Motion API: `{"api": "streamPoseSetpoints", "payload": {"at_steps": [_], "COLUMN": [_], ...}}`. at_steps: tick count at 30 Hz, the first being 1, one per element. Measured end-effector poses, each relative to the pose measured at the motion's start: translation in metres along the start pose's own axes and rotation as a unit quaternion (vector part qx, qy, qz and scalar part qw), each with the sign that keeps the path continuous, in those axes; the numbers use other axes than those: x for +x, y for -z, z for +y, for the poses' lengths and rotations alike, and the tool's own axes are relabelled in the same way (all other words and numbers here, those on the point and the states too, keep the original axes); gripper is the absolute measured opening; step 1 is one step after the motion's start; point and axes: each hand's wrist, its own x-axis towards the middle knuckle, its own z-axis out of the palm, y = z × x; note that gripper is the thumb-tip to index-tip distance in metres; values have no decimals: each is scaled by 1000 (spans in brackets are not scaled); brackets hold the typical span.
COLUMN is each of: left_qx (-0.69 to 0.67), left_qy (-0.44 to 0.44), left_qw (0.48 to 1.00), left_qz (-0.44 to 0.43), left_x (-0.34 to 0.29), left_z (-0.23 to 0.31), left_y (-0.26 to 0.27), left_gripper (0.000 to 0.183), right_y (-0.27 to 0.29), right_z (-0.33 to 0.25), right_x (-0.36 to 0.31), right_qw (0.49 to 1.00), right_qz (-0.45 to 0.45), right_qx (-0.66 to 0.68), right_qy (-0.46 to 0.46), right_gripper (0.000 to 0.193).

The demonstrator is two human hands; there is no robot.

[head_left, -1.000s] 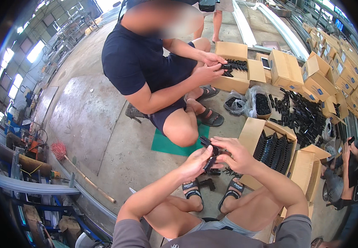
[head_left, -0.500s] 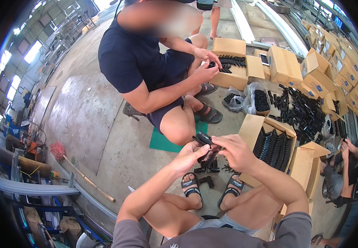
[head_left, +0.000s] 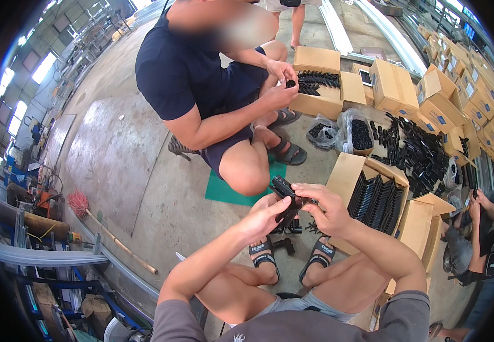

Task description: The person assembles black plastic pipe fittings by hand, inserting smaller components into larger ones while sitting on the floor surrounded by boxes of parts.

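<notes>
Between my feet and the person opposite, I hold a black L-shaped corner connector (head_left: 283, 186) up in both hands. My left hand (head_left: 265, 218) is closed around its near side, thumb on top. The fingers of my right hand (head_left: 325, 208) pinch its right side. My hands hide part of the piece. Another black connector (head_left: 284, 247) lies on the floor between my sandals, beside several more that are partly hidden under my hands. To my right stands an open cardboard box (head_left: 344, 181) with rows of the same black connectors (head_left: 375, 196).
A person in a navy shirt (head_left: 170, 74) sits opposite, hands on a small black part beside another open box (head_left: 315, 105). Bags of small black parts (head_left: 361, 135) and a loose heap (head_left: 412, 145) lie beyond. Stacked cartons (head_left: 483, 105) stand at right; a broom (head_left: 122, 242) lies left.
The connector in my hands has turned slightly, and my right fingers have shifted along its side. The person opposite has drawn their hands back a little from their box.
</notes>
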Motion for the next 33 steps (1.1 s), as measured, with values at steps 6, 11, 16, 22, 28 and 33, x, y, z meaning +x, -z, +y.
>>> {"api": "streamPoseSetpoints", "payload": {"at_steps": [6, 11, 16, 22, 28, 33], "left_qx": [45, 111, 149, 91, 123, 144], "left_qy": [-6, 2, 15, 77, 157, 227], "left_qw": [999, 994, 986, 988, 970, 959], "left_qz": [2, 9, 69, 101, 141, 96], "left_x": [2, 4, -26, -47, -33, -18], "left_z": [-2, -1, 23, 16, -10, -47], "left_y": [3, 3, 9, -10, 5, 47], "left_gripper": [53, 50, 47, 47, 45, 41], "right_y": [0, 8, 26, 22, -46, -96], "right_z": [0, -3, 29, 136, 230, 243], "right_x": [1, 1, 3, -65, -130, -186], "right_qw": [999, 999, 964, 829, 711, 783], "right_qz": [-33, 14, 121, -308, -414, -277], "right_qx": [2, 24, 12, -221, -323, -378], "right_qy": [1, -36, -236, -411, -469, -409], "right_gripper": [37, 35, 26, 29, 31, 20]}}
